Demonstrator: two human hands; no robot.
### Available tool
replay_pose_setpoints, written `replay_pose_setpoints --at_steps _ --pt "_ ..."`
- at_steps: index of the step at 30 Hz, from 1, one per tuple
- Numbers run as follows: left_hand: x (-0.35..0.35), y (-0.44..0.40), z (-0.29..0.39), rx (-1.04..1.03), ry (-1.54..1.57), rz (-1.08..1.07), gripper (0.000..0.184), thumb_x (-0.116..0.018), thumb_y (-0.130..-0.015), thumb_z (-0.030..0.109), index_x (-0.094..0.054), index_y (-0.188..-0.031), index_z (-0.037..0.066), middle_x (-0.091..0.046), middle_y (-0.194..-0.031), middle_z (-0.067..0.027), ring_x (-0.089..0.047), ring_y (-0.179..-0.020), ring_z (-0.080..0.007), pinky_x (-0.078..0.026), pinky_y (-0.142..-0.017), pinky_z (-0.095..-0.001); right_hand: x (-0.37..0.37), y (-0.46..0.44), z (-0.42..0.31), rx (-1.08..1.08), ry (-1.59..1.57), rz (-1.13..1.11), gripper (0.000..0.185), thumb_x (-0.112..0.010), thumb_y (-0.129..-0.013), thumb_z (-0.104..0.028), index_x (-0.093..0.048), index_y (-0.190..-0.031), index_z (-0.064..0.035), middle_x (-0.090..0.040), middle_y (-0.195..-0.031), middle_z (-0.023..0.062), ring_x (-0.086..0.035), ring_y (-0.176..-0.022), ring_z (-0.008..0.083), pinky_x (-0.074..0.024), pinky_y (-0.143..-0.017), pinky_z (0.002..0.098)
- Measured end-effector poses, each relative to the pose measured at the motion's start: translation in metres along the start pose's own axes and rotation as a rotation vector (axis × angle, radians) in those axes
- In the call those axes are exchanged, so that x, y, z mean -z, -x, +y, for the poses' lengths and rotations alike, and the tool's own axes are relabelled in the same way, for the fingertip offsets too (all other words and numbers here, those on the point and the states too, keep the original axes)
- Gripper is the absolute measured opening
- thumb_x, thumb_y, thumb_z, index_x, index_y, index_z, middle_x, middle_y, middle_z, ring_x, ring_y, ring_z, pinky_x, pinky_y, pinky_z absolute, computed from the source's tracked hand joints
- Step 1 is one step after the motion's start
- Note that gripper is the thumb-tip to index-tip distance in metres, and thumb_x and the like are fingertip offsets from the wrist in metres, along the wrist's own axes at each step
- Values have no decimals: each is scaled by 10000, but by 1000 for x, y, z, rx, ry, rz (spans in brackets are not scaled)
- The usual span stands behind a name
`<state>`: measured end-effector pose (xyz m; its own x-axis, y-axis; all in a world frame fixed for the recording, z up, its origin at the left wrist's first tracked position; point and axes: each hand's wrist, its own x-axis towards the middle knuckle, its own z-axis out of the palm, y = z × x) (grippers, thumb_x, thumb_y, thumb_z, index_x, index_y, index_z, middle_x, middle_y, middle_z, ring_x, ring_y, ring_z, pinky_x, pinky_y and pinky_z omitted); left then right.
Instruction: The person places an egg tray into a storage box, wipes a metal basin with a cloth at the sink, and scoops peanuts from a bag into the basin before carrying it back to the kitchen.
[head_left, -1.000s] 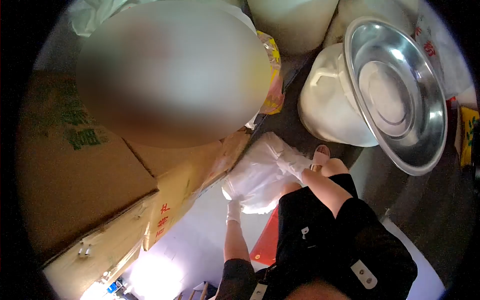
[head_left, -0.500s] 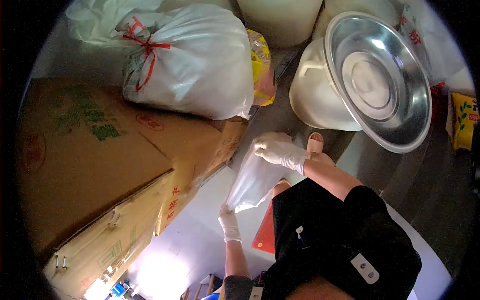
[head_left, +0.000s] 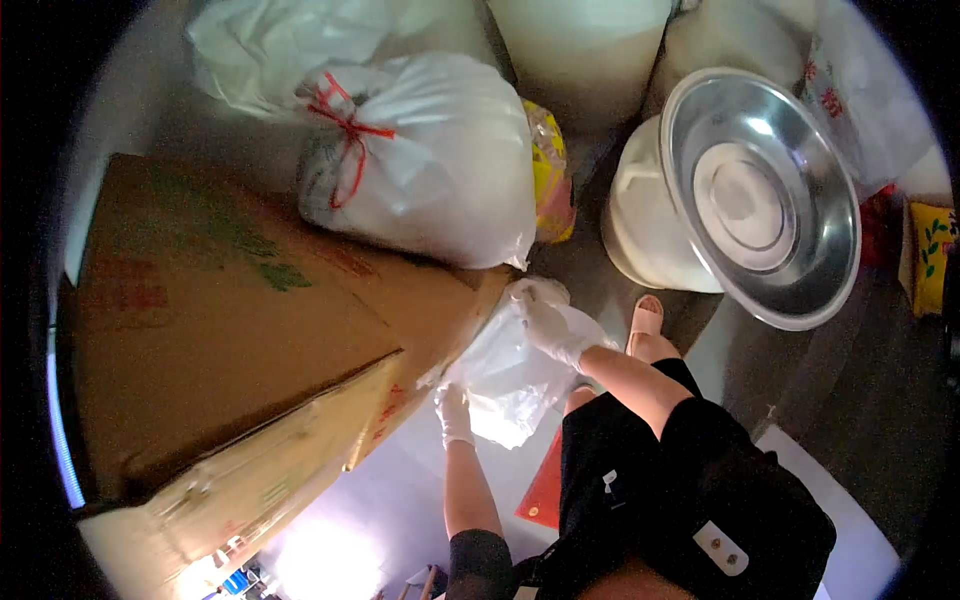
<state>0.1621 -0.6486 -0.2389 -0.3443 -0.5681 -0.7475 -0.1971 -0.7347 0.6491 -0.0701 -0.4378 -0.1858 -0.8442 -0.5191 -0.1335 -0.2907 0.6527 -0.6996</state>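
Observation:
A thin white plastic bag (head_left: 505, 365) hangs between my two gloved hands, its lower part puffed out and crinkled. My left hand (head_left: 453, 412), in a white glove, has its fingers closed on the bag's near left edge. At the far edge, my right hand (head_left: 545, 322), gloved too, grips the bag near its top. The bag hangs beside the big cardboard box (head_left: 270, 330), on its right. On top of that box rests a full white sack (head_left: 430, 160) tied with red string.
A metal basin (head_left: 745, 195) leans on a white bucket (head_left: 640, 215) at the right. A yellow patterned bag (head_left: 550, 175) lies behind the sack. Large pale tubs (head_left: 585, 55) stand at the back. Beside my legs is a red flat thing (head_left: 543, 485). A yellow packet (head_left: 932, 255) is at far right.
The bag has gone from stretched and narrow to spread wider and puffed out. Both hands have moved relative to the box, and the whole view has shifted slightly.

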Motion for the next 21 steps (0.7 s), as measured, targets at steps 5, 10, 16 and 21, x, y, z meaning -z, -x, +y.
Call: replay_pose_setpoints --at_steps 5,10,16,21 --pt "0 63 27 -547 -1360 -133 287 -397 -887 277 -524 -1075 102 -472 -1249 -89 -459 -1115 -300 -364 -906 -457 69 13 -45 -35 -208 265 173 -482 -805 -124 -567 -916 -22 -584 -845 178 -559 -769 347 -448 -668 420" --pt "13 63 55 -73 -536 -235 237 -478 -831 123 -515 -1056 57 -518 -1050 -92 -512 -946 -252 -432 -775 -397 149 14 -92 -169 -329 240 153 -520 -835 -188 -613 -898 -84 -632 -853 110 -599 -823 284 -459 -699 379" --pt "-43 147 62 124 -467 -402 289 -435 -892 166 -522 -1123 16 -560 -1126 -117 -584 -924 -261 -470 -784 -355 208 -27 -134 156 -302 513 207 -542 -829 -187 -612 -928 -19 -626 -852 164 -592 -828 332 -464 -712 398" --pt "-134 253 96 178 -513 -571 314 -510 -868 161 -538 -1123 -21 -589 -1076 -134 -599 -930 -247 -483 -774 -327 344 -54 -220 230 -209 274 321 -575 -795 -227 -573 -1046 -26 -598 -968 173 -562 -925 329 -430 -808 394"
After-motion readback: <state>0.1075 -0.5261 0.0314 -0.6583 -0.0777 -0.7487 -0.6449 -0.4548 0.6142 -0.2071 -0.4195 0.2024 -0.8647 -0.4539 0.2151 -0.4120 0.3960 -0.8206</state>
